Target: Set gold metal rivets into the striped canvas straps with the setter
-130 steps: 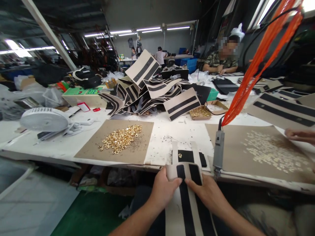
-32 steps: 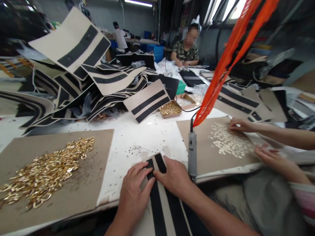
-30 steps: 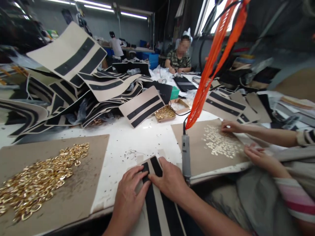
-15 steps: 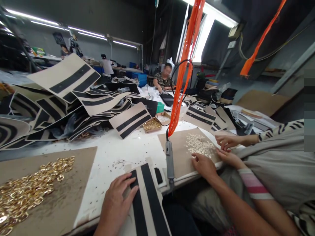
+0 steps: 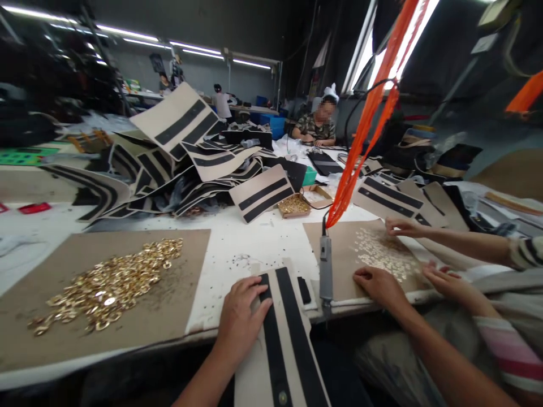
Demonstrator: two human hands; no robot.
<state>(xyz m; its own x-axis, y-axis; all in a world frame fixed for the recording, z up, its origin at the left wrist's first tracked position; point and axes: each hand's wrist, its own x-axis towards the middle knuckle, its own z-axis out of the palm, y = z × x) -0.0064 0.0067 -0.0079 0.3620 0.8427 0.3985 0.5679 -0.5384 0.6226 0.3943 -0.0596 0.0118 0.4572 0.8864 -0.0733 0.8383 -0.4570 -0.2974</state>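
Note:
My left hand (image 5: 244, 314) lies flat, fingers stretched, on a beige panel with two black stripes (image 5: 284, 350) that hangs over the table's front edge. A small snap shows near the panel's lower end. My right hand (image 5: 379, 285) rests with curled fingers on a brown cardboard sheet (image 5: 339, 243), at the edge of a scatter of small pale metal pieces (image 5: 379, 251). Whether anything is in those fingers I cannot make out. A grey hand tool (image 5: 326, 271) hangs on a cable between my hands.
A heap of gold rings (image 5: 110, 282) lies on cardboard at left. Striped panels (image 5: 190, 152) are piled behind, beside a small box of gold hardware (image 5: 294, 204). A co-worker's hands (image 5: 443, 280) work at the same sheet on the right. Orange straps (image 5: 360, 147) hang overhead.
My right hand has left the striped panel and moved right onto the cardboard with the small pieces. My left hand stays flat on the panel. The view has swung right, then back.

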